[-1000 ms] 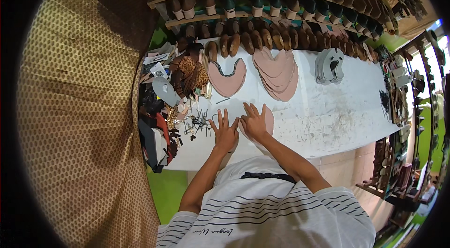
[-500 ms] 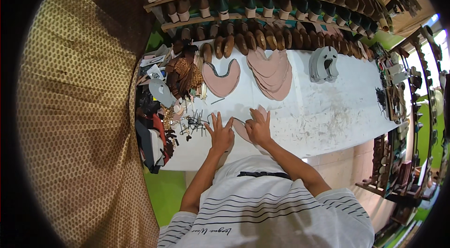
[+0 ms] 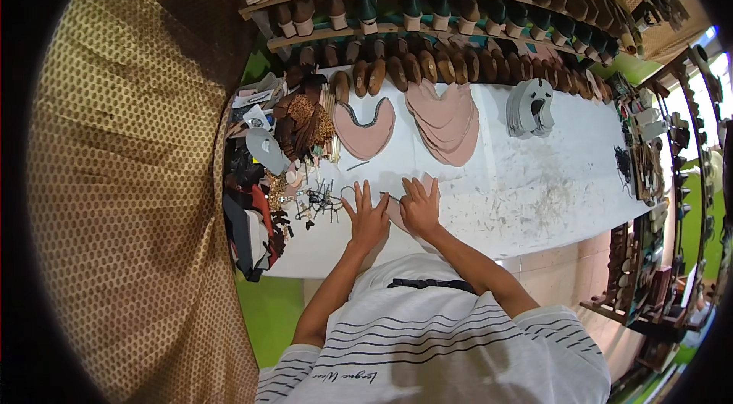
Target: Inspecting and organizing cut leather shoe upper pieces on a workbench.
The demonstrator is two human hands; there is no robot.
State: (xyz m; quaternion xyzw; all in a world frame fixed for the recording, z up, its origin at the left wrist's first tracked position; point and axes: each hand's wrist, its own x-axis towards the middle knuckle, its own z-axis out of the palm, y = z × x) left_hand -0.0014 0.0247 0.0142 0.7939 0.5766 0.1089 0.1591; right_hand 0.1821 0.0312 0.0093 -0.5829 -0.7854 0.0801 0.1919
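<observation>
A pink U-shaped shoe-upper piece (image 3: 396, 211) lies flat on the white table in front of me, mostly covered by my hands. My right hand (image 3: 421, 209) rests on it with some fingers stretched forward and others bent, pressing down. Beside it, my left hand (image 3: 369, 222) has its fingers spread; its thumb and index side touch the piece's left edge. Farther off lies a similar pink piece (image 3: 364, 138) with a dark strip along its inner curve. To the right of that is a stack of pink pieces (image 3: 447, 129). A short dark strip (image 3: 357, 165) lies nearer.
Small dark strips (image 3: 321, 202) are scattered left of my hands, near a heap of brown material (image 3: 301, 121). Grey cut pieces (image 3: 530, 108) are stacked at the far right. Wooden shoe lasts (image 3: 427, 68) line the back edge, below shelves of shoes. A patterned curtain (image 3: 137, 175) hangs at left.
My left hand has shifted right, closer to the right hand, and covers more of the piece. The right hand's fingers have drawn closer together. The view has shifted slightly.
</observation>
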